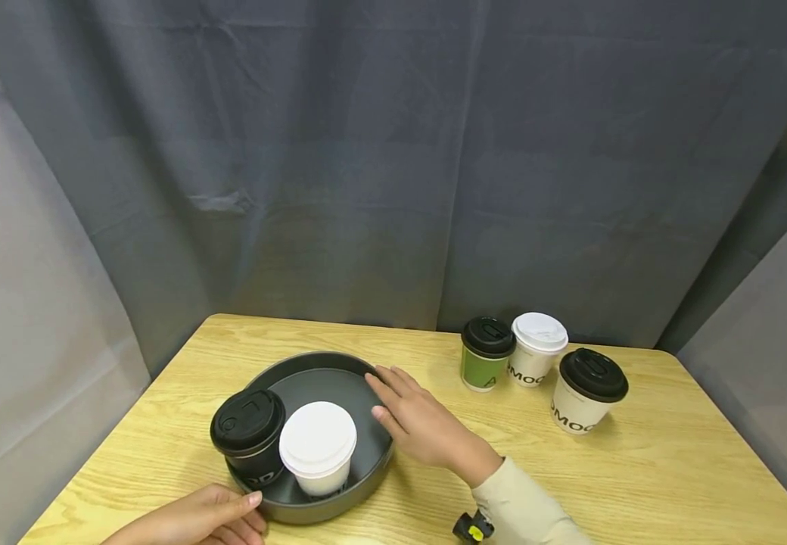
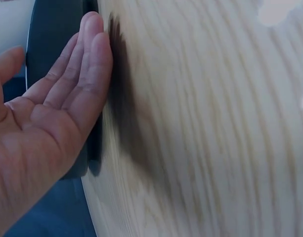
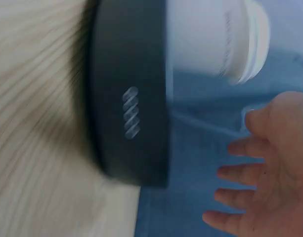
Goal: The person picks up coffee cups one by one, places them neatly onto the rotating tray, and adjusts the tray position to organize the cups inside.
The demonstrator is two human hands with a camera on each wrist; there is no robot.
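The round dark grey pan point(image 1: 312, 517) sits on the left half of the wooden table point(image 1: 673, 446), and it carries two lidded cups: a black cup with black lid point(image 1: 250, 431) near its left wall, and a white cup with white lid point(image 1: 318, 443) just beside it. The left hand point(image 1: 206, 518) is at the near left edge of the pan, its thumb close to the rim and its fingers rather straight along the outer wall; it touches, I believe, but does not grip. The right hand point(image 1: 427, 424) is spread at the right side with straight fingers and holds nothing; in the head view it overlaps the rim, but whether it makes contact I cannot tell. I judge the pan to be stiff and of moderate weight, probably metal, and its smooth matt wall could slip a little under dry fingers. A good hold would be at two opposite sides, fingers low on the wall and thumbs over the rim, kept level, because the cups seem to stand loose. The cups (their lids hide whether there is drink inside) are probably light paper, and hard squeezing could dent them. The pan wall is low and steep, with a twisted-looking mark point(image 3: 131, 112); the cups taper downward, their lids look like moulded plastic, and the table shows long wood grain.
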